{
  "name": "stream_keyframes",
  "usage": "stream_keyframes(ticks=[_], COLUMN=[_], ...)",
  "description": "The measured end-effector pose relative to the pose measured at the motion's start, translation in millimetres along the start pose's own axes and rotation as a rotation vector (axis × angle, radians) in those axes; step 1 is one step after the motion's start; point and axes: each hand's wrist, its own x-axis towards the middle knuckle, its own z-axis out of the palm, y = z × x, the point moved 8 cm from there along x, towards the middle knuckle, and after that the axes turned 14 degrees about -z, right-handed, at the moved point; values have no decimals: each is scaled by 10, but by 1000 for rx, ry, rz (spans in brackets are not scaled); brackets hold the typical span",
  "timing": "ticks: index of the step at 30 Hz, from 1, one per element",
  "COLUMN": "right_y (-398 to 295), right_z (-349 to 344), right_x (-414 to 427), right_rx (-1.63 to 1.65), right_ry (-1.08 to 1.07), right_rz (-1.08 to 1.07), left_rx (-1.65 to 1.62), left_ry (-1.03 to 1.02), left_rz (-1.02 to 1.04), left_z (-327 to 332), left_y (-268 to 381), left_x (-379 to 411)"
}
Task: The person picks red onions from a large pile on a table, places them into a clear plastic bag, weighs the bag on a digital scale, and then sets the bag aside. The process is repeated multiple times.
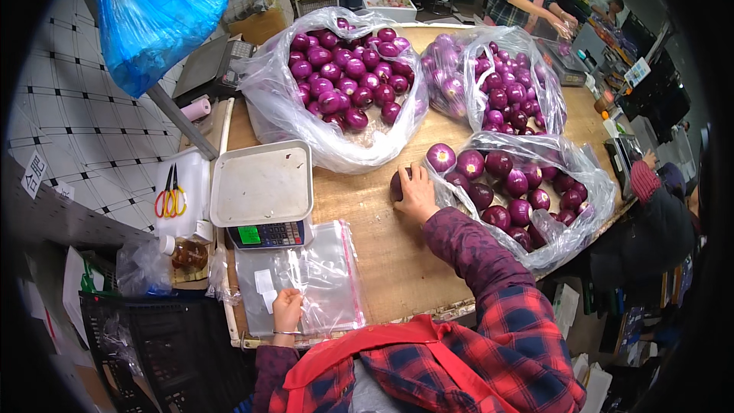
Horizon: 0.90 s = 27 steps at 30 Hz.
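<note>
My right hand (414, 192) has its fingers around a dark red onion (397, 184) on the wooden table, just left of an open plastic bag (550, 258) of large peeled red onions (498, 217). My left hand (287, 308), fingers curled, pinches the edge of a clear plastic bag at the stack of flat clear bags (335, 275) near the table's front edge. Small white labels (264, 281) lie beside that hand. Behind the stack stands a digital scale (262, 183) with a bare tray and a lit green display.
Two more open bags of red onions (355, 67) (507, 92) stand at the back. Scissors (171, 198) lie on a white tray at the left, near a capped bottle (189, 253). A blue bag (155, 17) hangs upper left. Co-workers stand at the back and right.
</note>
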Motion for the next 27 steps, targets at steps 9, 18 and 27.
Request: stream_keyframes(ticks=[9,18,27], right_y=[190,-1112,-1800], right_z=[-42,-220,-38], right_x=[-159,186,882], right_rx=[1701,2470,1889], right_ry=[56,-134,-174], right_rz=[490,425,223], left_rx=[356,323,255], left_ry=[120,52,56], left_rz=[348,219,255], left_z=[92,99,175], left_y=[69,-226,-518], left_x=[-233,-225,-189])
